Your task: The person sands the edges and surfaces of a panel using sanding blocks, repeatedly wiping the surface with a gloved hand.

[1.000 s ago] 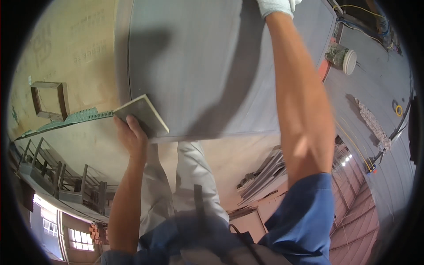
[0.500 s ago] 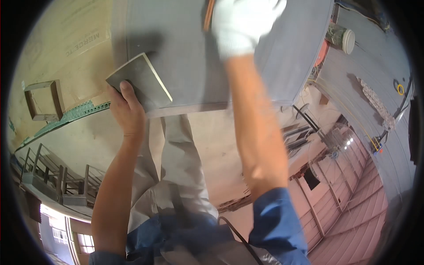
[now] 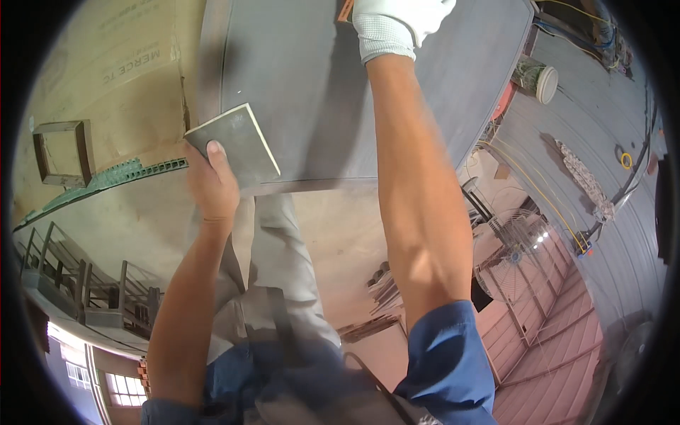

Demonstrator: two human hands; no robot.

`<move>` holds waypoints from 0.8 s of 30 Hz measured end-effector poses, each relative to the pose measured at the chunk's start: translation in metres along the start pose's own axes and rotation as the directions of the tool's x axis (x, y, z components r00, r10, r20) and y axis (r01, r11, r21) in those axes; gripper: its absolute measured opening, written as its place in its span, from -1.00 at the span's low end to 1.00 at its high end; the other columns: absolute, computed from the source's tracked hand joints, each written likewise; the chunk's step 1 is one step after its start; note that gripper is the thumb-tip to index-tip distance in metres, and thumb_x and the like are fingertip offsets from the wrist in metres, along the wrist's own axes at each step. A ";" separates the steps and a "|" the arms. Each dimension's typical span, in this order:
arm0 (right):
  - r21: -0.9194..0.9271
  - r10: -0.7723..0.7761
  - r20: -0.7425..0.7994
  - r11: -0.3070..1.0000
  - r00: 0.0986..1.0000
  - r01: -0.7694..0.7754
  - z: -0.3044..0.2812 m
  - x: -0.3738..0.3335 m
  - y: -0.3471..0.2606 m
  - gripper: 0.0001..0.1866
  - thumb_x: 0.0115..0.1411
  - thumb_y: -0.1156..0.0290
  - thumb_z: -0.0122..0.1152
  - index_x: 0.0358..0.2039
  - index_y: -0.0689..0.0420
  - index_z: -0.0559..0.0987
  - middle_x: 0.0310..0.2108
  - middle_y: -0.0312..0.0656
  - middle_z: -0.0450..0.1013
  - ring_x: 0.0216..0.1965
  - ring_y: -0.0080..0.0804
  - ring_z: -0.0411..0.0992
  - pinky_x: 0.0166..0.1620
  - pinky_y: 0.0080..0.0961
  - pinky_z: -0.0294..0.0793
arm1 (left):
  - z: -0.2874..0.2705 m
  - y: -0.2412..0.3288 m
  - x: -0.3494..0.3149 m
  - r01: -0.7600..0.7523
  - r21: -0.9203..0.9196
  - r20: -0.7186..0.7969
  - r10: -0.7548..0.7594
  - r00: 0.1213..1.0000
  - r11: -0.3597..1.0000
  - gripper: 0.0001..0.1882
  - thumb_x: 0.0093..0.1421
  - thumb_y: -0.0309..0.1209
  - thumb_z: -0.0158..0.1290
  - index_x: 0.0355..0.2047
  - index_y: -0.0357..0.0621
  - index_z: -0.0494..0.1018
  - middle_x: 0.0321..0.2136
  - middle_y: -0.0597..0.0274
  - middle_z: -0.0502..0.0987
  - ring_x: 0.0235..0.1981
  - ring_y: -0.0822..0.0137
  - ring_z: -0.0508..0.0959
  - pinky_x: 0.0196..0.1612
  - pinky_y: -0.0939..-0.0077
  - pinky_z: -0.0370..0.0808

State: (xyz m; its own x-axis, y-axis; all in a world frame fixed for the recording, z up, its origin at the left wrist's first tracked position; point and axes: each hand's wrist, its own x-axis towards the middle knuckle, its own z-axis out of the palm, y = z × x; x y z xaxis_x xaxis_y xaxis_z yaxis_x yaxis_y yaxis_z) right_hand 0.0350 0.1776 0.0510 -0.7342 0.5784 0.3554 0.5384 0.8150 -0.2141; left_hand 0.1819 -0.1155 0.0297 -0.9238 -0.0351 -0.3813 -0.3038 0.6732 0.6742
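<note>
My left hand [image 3: 214, 185] is closed on the near left edge of a flat, dark grey square board [image 3: 241, 145] with pale edges. Its thumb lies on the face, and the fingers are hidden beneath. The board is over the near edge of a large grey panel [image 3: 297, 78]. Farther out on this panel, at the top of the picture, my right hand [image 3: 397, 25] wears a white knit glove. An orange-brown edge [image 3: 346, 10] shows beside the glove, belonging to something I cannot make out. The fingertips are cut off by the picture's rim.
Left of the panel, a brown rectangular frame [image 3: 62, 153] and a green perforated strip [image 3: 131, 172] lie on a tan sheet [image 3: 120, 85]. A pale bucket [image 3: 542, 83] stands at the right, with yellow cable [image 3: 528, 170] on the floor. Dark metal racks [image 3: 92, 290] are at lower left.
My right hand has gone farther away along the panel, with the orange-brown piece beside it. The board in my left hand sits slightly lower and more to the right in the picture; the whole view has shifted.
</note>
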 end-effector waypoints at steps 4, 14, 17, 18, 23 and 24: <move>-0.002 0.064 0.222 0.998 0.973 -0.065 -0.049 -0.121 0.004 -0.22 0.41 0.15 0.09 0.50 0.32 0.20 0.49 0.25 0.16 0.53 0.23 0.07 0.55 0.13 -0.10 | 0.011 0.019 0.034 -0.040 -0.046 0.014 0.041 0.999 0.998 -0.50 0.55 -0.09 -0.11 0.06 -0.41 0.35 -0.41 -0.24 0.56 -0.38 -0.29 0.56 -0.23 -0.01 0.49; -0.131 -0.077 0.193 0.986 0.978 0.104 0.023 0.044 0.004 -0.23 0.33 0.33 0.01 0.51 0.32 0.13 0.44 0.24 0.18 0.42 0.22 0.21 0.47 0.06 0.14 | 0.023 0.065 0.080 -0.074 0.054 -0.073 0.078 0.994 0.996 -0.53 0.50 -0.16 -0.05 0.08 -0.43 0.31 -0.37 -0.34 0.59 -0.30 -0.42 0.58 -0.22 -0.16 0.50; -0.093 0.056 0.226 0.995 0.973 -0.036 0.065 0.163 0.012 -0.23 0.28 0.21 -0.03 0.47 0.27 0.20 0.38 0.22 0.25 0.31 0.29 0.31 0.38 0.07 0.29 | 0.036 0.067 0.080 -0.144 0.098 -0.147 0.157 0.977 0.985 -0.50 0.46 -0.18 0.00 0.12 -0.44 0.29 -0.38 -0.32 0.60 -0.31 -0.38 0.61 -0.25 -0.09 0.54; -0.069 0.026 0.256 0.998 0.966 -0.009 0.078 0.187 0.016 -0.22 0.29 0.18 -0.05 0.47 0.30 0.19 0.37 0.25 0.26 0.33 0.31 0.29 0.40 0.11 0.23 | 0.035 0.065 0.078 -0.136 0.106 -0.156 0.151 0.976 0.985 -0.50 0.46 -0.18 0.00 0.12 -0.44 0.29 -0.38 -0.32 0.60 -0.31 -0.38 0.61 -0.25 -0.09 0.54; -0.190 -0.092 0.292 0.970 0.952 0.152 0.064 0.104 0.024 -0.13 0.35 0.14 -0.01 0.54 0.33 0.03 0.45 0.34 0.15 0.51 0.24 0.07 0.49 0.11 0.07 | 0.024 0.047 0.065 0.049 0.159 -0.015 -0.048 0.999 0.986 -0.45 0.42 -0.23 0.02 0.19 -0.50 0.29 -0.29 -0.38 0.62 -0.25 -0.41 0.63 -0.22 -0.13 0.57; -0.229 -0.084 0.362 0.958 0.929 0.175 0.054 0.079 0.015 -0.13 0.36 0.15 0.00 0.54 0.36 0.01 0.47 0.35 0.11 0.53 0.23 0.03 0.50 0.11 0.05 | 0.021 0.037 0.062 0.021 0.217 -0.053 -0.010 0.999 0.976 -0.44 0.42 -0.24 0.03 0.20 -0.52 0.29 -0.28 -0.38 0.62 -0.25 -0.41 0.64 -0.22 -0.16 0.57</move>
State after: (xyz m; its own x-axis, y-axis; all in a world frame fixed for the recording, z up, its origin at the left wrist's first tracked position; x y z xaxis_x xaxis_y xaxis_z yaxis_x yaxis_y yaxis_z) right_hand -0.0373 0.2375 0.0269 -0.8764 0.4813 0.0187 0.4814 0.8741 0.0652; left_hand 0.1187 -0.0773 0.0173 -0.9317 -0.0806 -0.3540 -0.2655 0.8163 0.5130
